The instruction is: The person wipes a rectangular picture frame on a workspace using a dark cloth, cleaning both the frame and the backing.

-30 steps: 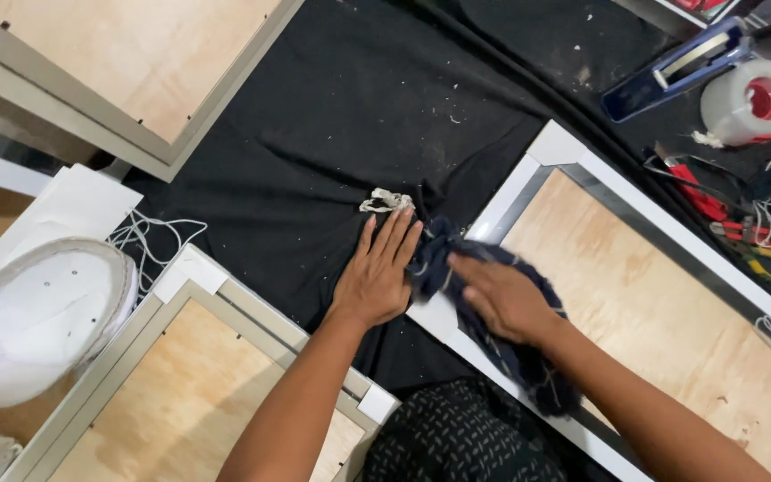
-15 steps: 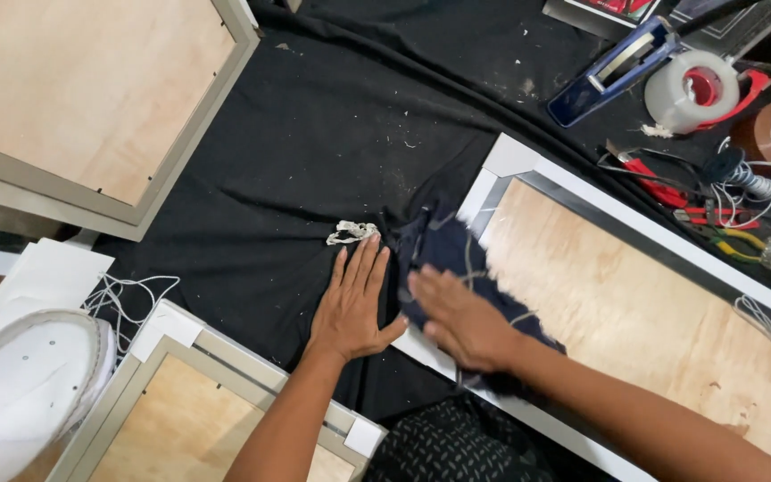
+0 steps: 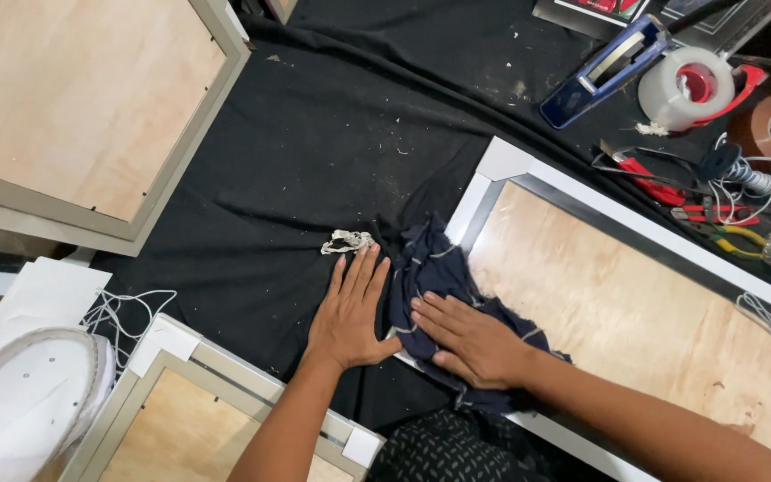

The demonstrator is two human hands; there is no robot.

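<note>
Black-draped counter (image 3: 332,134), open toward twelve o'clock, frames crowding other edges. Right hand (image 3: 475,339) flat, fingers released, on crumpled dark rag (image 3: 430,268) over white frame (image 3: 493,178). Left hand (image 3: 350,312) splayed on cloth at nine o'clock.

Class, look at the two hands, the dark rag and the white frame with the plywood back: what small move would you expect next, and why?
Probably a short wipe along the white frame edge. The right hand lies flat on the dark rag, which is bunched over the frame's near rail, while the left hand is pressed flat on the black cloth beside it, as if bracing.
</note>
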